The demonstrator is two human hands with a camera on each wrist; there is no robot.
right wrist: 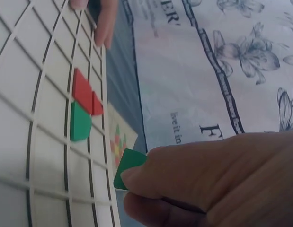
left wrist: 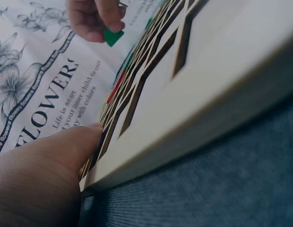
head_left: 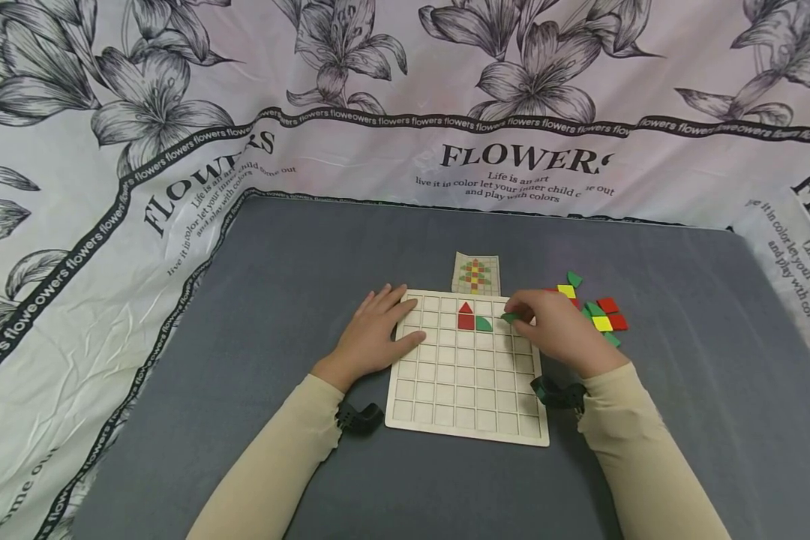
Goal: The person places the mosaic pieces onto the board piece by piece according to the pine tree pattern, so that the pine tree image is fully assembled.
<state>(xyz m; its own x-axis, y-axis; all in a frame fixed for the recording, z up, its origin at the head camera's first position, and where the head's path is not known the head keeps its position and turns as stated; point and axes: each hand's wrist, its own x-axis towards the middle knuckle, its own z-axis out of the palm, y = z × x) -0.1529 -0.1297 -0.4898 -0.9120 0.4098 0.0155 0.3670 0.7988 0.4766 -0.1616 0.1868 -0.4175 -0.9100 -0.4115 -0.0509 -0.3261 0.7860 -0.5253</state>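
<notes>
My right hand [head_left: 560, 326] pinches a green piece [right wrist: 129, 165] between thumb and fingers, above the upper right of the wooden grid board [head_left: 445, 373]. My left hand [head_left: 373, 335] rests with spread fingers on the board's upper left edge, its thumb [left wrist: 66, 146] on the rim in the left wrist view. In the board's upper rows lie a red triangle [head_left: 466, 307], a red square [head_left: 466, 322] just below it, and a green rounded piece [head_left: 484, 323] to the right of the square. In the right wrist view the held piece is off the board.
Behind the board lies a small pattern card [head_left: 475, 274]. Several loose pieces are on the grey table [head_left: 297, 262] right of the board, among them a yellow one [head_left: 602, 323] and a red one [head_left: 618, 322]. A flower-printed cloth [head_left: 364, 161] borders the table at the back and left.
</notes>
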